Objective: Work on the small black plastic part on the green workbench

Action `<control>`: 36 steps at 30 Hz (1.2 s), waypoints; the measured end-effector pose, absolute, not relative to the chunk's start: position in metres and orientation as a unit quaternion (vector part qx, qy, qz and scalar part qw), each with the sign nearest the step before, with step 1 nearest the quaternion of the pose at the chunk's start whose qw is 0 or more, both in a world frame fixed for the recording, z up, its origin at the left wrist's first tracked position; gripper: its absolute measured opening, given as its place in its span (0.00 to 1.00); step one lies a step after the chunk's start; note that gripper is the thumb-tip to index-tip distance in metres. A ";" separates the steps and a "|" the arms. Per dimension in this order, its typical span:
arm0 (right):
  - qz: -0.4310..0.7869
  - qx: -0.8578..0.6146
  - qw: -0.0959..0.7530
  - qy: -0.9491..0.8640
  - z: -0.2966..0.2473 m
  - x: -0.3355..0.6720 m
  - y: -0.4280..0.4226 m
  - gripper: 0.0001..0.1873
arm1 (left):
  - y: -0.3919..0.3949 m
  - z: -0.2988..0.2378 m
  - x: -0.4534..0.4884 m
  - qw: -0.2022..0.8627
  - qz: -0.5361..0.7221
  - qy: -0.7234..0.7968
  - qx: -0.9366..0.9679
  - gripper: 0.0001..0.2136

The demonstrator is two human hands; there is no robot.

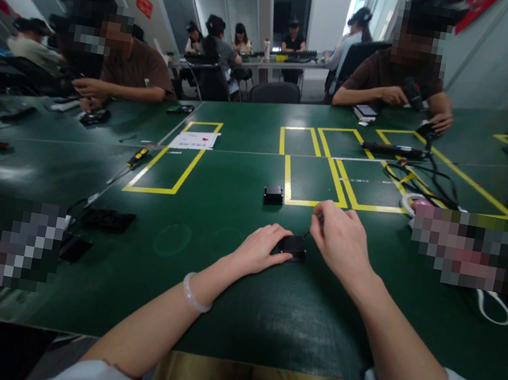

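Note:
On the green table [224, 303], a small black box-shaped part [294, 247] lies in front of me. My left hand [266, 245] is closed around its left side, the thumb along the near edge and the fingers over the far edge. Just right of the part, my right hand [342, 235] is raised in a pinch. A thin dark piece runs from those fingertips toward the part; its kind is too small to make out. A second black block [273, 195] sits beyond my left hand, touched by neither hand.
Yellow tape outlines [315, 204] mark the table. To the left are a yellow-black screwdriver [138, 158], a paper sheet [194, 140] and dark parts [106, 219]. A black electric screwdriver [396, 151] and cables [437, 183] lie at right. Co-workers [392, 77] sit across.

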State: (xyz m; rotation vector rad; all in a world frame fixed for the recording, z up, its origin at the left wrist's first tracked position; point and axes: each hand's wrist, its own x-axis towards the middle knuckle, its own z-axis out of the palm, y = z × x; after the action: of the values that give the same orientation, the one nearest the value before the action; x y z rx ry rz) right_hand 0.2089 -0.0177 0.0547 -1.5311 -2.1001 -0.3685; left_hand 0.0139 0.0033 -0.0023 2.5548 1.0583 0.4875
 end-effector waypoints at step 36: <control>-0.150 -0.557 0.236 -0.782 0.057 0.210 -0.015 0.14 | 0.003 -0.001 0.013 0.167 0.167 0.370 0.899 0.17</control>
State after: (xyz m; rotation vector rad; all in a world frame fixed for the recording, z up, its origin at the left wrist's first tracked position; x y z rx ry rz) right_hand 0.2102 -0.0150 0.0569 -1.5290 -2.1438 -0.4118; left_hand 0.0135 0.0033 -0.0010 2.5569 1.0523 0.4758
